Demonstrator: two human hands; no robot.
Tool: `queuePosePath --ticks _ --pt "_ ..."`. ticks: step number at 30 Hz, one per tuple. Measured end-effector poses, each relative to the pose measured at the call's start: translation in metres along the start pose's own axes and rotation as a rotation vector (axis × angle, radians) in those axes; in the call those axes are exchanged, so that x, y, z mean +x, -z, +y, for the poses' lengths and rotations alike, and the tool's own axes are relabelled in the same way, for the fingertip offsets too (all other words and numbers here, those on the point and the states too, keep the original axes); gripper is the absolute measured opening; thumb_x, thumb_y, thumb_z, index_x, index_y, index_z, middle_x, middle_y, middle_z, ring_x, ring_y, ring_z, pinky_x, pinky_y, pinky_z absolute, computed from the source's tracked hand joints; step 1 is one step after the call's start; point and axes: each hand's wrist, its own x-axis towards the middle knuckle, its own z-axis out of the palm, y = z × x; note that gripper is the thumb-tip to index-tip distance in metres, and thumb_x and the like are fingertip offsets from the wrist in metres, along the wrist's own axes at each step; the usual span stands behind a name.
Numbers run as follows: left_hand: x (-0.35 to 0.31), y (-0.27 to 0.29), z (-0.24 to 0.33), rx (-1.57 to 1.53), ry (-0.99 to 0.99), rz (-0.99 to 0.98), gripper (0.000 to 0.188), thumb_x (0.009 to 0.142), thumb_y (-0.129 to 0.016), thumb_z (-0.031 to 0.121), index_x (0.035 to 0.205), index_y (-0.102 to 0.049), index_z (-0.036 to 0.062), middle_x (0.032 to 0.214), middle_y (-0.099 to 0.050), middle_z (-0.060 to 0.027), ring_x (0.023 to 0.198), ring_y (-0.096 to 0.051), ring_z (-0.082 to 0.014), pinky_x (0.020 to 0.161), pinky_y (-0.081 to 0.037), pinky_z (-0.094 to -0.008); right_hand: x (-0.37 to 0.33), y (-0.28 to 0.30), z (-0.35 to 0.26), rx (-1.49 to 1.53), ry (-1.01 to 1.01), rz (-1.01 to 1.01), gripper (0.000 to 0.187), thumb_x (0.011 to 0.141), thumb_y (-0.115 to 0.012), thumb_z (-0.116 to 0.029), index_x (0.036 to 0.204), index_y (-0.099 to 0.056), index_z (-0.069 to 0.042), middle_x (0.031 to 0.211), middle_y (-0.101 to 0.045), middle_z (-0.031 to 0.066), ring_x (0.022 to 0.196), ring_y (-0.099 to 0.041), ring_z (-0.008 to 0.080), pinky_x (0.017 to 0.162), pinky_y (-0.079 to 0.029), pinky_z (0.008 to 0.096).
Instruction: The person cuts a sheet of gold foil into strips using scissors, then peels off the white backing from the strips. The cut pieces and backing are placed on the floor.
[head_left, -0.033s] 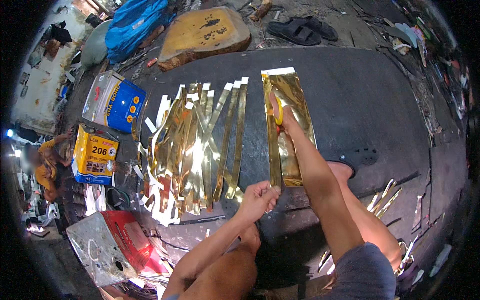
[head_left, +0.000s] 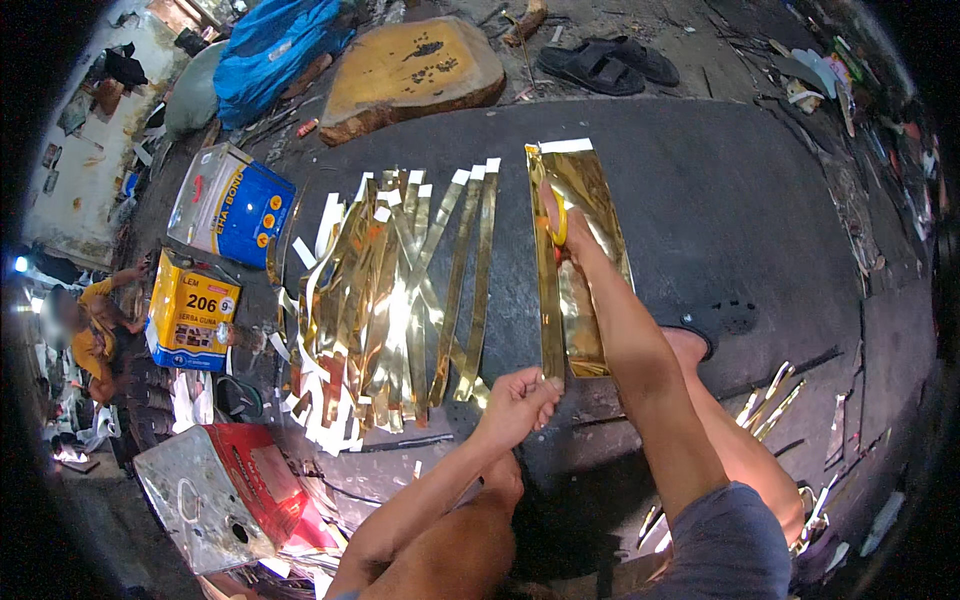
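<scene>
My right hand (head_left: 575, 240) grips scissors with yellow handles (head_left: 560, 222) over a gold foil sheet (head_left: 590, 330); the blades are mostly hidden. Along the sheet's left side runs a narrow gold strip (head_left: 551, 320), whose far end looks split from the white-edged rest. My left hand (head_left: 517, 407) is closed, pinching the near end of that strip between thumb and finger. To the left lies a loose pile of cut gold strips (head_left: 390, 300) with white ends, several of them crossing.
Everything lies on a dark mat (head_left: 720, 190). Left stand a blue-and-white tin (head_left: 228, 200), a yellow tin (head_left: 190, 310) and a red-and-grey tin (head_left: 235, 495). A thick wooden slab (head_left: 410, 75) and black sandals (head_left: 605, 65) lie beyond. Another person (head_left: 95, 325) sits far left.
At the sheet's far edge, the strip's end has come apart from the white band. The whole view has shifted very slightly; both hands keep nearly the same place.
</scene>
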Motion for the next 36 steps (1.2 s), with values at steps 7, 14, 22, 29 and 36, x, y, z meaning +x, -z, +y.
queuePosePath --ticks 7,14,22,29,36 --pt "-0.015 0.016 0.005 0.032 -0.030 0.094 0.025 0.099 -0.062 0.020 0.078 -0.060 0.0056 0.063 -0.057 0.0013 0.053 -0.052 -0.0056 0.049 -0.040 -0.0212 0.054 0.021 -0.050 0.382 -0.307 -0.168 0.091 0.073 -0.046 -0.091 0.068 -0.062 -0.002 0.053 -0.052 0.0074 0.049 -0.058 0.0177 0.046 -0.047 0.0352" --pt "-0.038 0.040 0.005 -0.030 0.046 0.167 0.023 0.097 -0.060 0.017 0.079 -0.062 0.0041 0.064 -0.059 -0.0034 0.053 -0.054 -0.0115 0.050 -0.042 -0.0254 0.054 0.021 -0.071 0.382 -0.264 -0.190 0.091 0.070 -0.046 -0.094 0.074 -0.057 -0.004 0.058 -0.052 0.0043 0.045 -0.053 0.0163 0.041 -0.046 0.0332" --pt "-0.021 0.067 -0.010 0.770 -0.246 0.543 0.039 0.088 -0.071 0.035 0.091 -0.064 -0.0034 0.069 -0.063 -0.0104 0.067 -0.063 -0.0221 0.065 -0.051 -0.0361 -0.001 0.069 -0.076 0.508 -0.271 -0.201 0.083 0.080 -0.042 -0.088 0.075 -0.054 -0.006 0.058 -0.051 0.0041 0.046 -0.055 0.0154 0.045 -0.050 0.0309" --pt "0.078 -0.002 -0.078 -0.036 0.250 0.176 0.036 0.083 -0.078 0.030 0.097 -0.064 -0.0008 0.084 -0.072 -0.0137 0.058 -0.067 -0.0215 0.060 -0.055 -0.0313 -0.214 0.111 -0.029 0.771 -0.342 -0.245 0.083 0.085 -0.033 -0.086 0.076 -0.058 -0.007 0.056 -0.053 0.0045 0.043 -0.052 0.0169 0.042 -0.045 0.0300" --pt "0.107 -0.024 -0.096 -0.220 0.171 0.354 0.027 0.081 -0.074 0.006 0.106 -0.066 -0.0018 0.087 -0.069 -0.0087 0.073 -0.066 -0.0152 0.065 -0.055 -0.0272 -0.403 0.114 0.018 0.799 -0.730 -0.571 0.091 0.079 -0.034 -0.090 0.093 -0.058 -0.003 0.066 -0.057 0.0071 0.053 -0.061 0.0194 0.049 -0.051 0.0311"
